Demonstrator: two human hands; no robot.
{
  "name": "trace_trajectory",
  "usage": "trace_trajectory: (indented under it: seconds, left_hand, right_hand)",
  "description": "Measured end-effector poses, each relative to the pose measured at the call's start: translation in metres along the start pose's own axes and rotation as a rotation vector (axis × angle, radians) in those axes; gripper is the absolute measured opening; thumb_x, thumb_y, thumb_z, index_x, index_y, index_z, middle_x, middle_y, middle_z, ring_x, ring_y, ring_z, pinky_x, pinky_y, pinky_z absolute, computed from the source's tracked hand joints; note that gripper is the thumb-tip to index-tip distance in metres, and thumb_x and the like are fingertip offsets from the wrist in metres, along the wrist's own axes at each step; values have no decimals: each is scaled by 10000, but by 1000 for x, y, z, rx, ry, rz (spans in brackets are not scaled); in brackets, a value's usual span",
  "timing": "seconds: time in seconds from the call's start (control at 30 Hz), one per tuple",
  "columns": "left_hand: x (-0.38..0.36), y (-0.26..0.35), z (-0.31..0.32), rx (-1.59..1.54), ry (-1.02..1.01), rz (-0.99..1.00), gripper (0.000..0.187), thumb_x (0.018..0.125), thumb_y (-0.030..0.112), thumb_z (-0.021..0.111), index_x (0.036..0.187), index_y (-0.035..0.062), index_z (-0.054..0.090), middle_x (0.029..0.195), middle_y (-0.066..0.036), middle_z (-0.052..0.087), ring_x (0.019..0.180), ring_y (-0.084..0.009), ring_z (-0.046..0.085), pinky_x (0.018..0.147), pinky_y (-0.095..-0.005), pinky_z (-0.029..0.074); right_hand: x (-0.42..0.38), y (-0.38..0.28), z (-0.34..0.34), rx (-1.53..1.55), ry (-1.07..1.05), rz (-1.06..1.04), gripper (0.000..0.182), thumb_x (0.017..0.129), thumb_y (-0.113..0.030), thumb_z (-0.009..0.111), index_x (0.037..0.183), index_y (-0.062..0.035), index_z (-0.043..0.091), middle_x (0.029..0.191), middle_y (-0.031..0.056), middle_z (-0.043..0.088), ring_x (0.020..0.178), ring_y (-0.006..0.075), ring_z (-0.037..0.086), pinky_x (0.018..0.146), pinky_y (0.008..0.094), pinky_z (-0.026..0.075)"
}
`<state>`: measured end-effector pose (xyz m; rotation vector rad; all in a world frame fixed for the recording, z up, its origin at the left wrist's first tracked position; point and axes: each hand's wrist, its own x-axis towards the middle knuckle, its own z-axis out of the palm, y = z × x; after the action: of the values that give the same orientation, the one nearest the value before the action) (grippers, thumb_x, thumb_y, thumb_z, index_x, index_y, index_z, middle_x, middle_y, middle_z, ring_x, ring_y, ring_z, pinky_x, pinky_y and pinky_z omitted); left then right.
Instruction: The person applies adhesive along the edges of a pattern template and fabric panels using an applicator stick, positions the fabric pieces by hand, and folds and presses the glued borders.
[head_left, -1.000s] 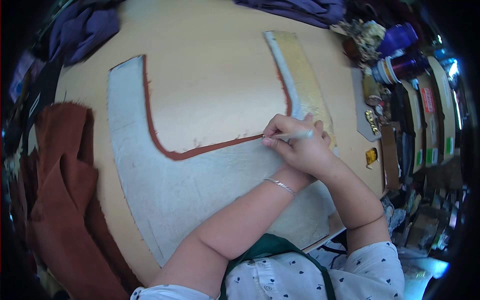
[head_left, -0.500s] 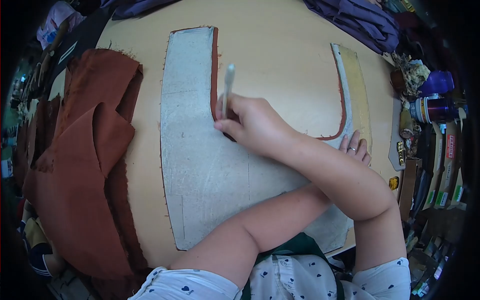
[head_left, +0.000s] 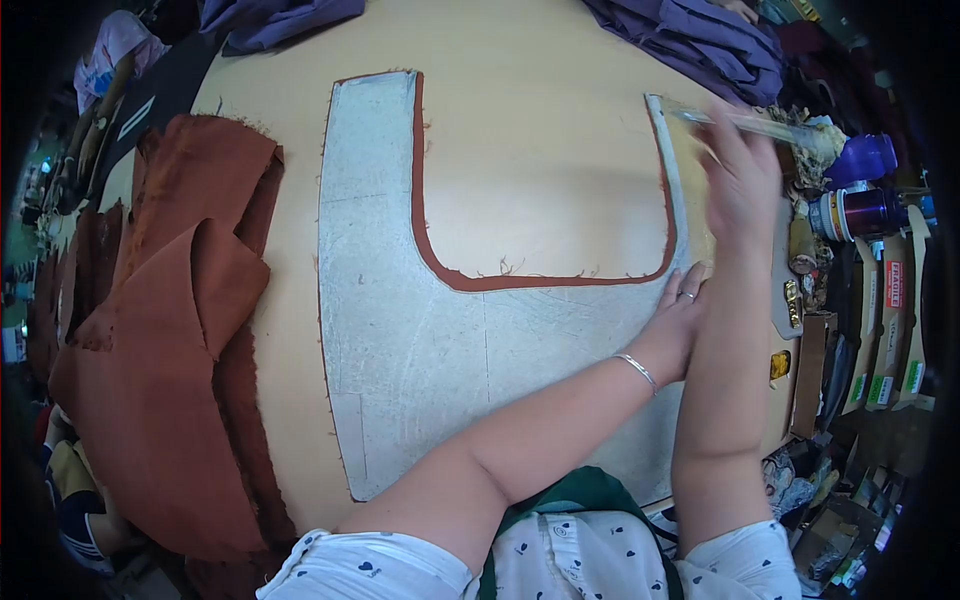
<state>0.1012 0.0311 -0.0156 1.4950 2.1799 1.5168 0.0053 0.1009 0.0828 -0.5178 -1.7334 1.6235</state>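
Note:
A large grey U-shaped pattern piece (head_left: pixel 420 340) lies on the table, with rust-red fabric (head_left: pixel 470 283) showing along its inner edge and frayed threads on its rim. My left hand (head_left: pixel 680 308), with a ring on one finger, lies flat on the pattern's right side, below the right arm of the U. Above it my right hand (head_left: pixel 738 180) is raised near a yellowish strip (head_left: pixel 692 160) and smeared by motion. It is closed on a whitish pen-like stick (head_left: pixel 760 124), also blurred; its exact kind cannot be made out.
Folded rust-red cloth (head_left: pixel 160 400) is heaped at the left. Purple cloth (head_left: pixel 690 45) lies at the far right, with another purple piece (head_left: pixel 285 20) at the far left. Purple containers (head_left: pixel 865 165), a yellow item (head_left: pixel 780 365) and other clutter line the right edge.
My right hand has moved from the pattern's inner left curve to its upper right, carrying the stick and uncovering the red edge. My left hand stays on the pattern, slightly shifted leftward.

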Motion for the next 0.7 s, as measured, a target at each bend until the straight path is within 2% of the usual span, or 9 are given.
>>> trace_trajectory:
  seconds: [0.07,0.1,0.13,0.2,0.23,0.4,0.5,0.53,0.7]
  left_hand:
    - [13,-2,-21,11,-318,65,349,780,230,540,1093,76,541,1205,-117,463,1165,-280,383,957,-435,307]
    - [20,-8,-36,18,-483,97,303,784,209,543,1050,67,570,1161,-118,501,1126,-279,429,938,-418,336]
    - [31,-30,-43,-590,-437,-125,187,783,168,554,904,35,604,999,-123,562,942,-240,542,814,-344,425]
    - [32,-52,-42,-590,10,-139,146,767,117,562,871,21,594,907,-109,570,777,-220,577,699,-305,455]
    - [34,-54,-50,-540,60,-209,149,763,103,565,881,14,589,873,-107,556,753,-207,565,689,-280,447]
    - [58,-47,-58,229,16,-81,249,777,164,546,1001,62,584,1056,-120,550,1016,-289,489,849,-383,394]
    - [81,-56,-41,576,-68,-78,353,801,254,519,1121,106,539,1236,-100,455,1179,-316,356,926,-524,293]
    - [93,-58,-40,597,-265,-202,467,819,351,478,1238,147,440,1346,-68,332,1273,-310,218,954,-610,193]
    - [117,-56,-30,742,-358,-223,528,849,410,402,1322,193,316,1412,-42,209,1317,-284,114,989,-616,120]
  right_hand:
    - [-5,22,-74,295,190,68,65,842,-141,552,851,-79,535,734,9,542,698,101,518,605,239,396]
    - [-18,53,-108,375,135,100,54,848,-131,544,868,-89,517,742,13,538,681,103,512,578,230,396]
    - [-30,81,-139,468,111,108,52,853,-122,535,885,-99,500,749,16,534,664,105,506,552,220,396]
    - [-47,98,-126,457,258,111,112,844,-157,563,902,-111,479,738,17,526,614,103,500,504,197,388]
    - [-46,90,-119,463,286,128,118,839,-163,572,886,-110,478,722,15,521,594,98,496,497,195,389]
    - [-43,79,-107,501,389,206,170,826,-190,598,848,-88,464,690,9,507,565,85,494,479,185,392]
    - [-45,83,-108,568,439,219,183,825,-195,601,837,-78,461,693,13,510,569,80,496,482,183,400]
    - [-43,83,-109,588,451,218,186,825,-196,602,833,-76,460,694,15,511,571,77,497,483,182,402]
    - [-43,80,-101,490,448,194,186,821,-178,603,818,-60,459,690,18,508,576,66,497,499,182,413]
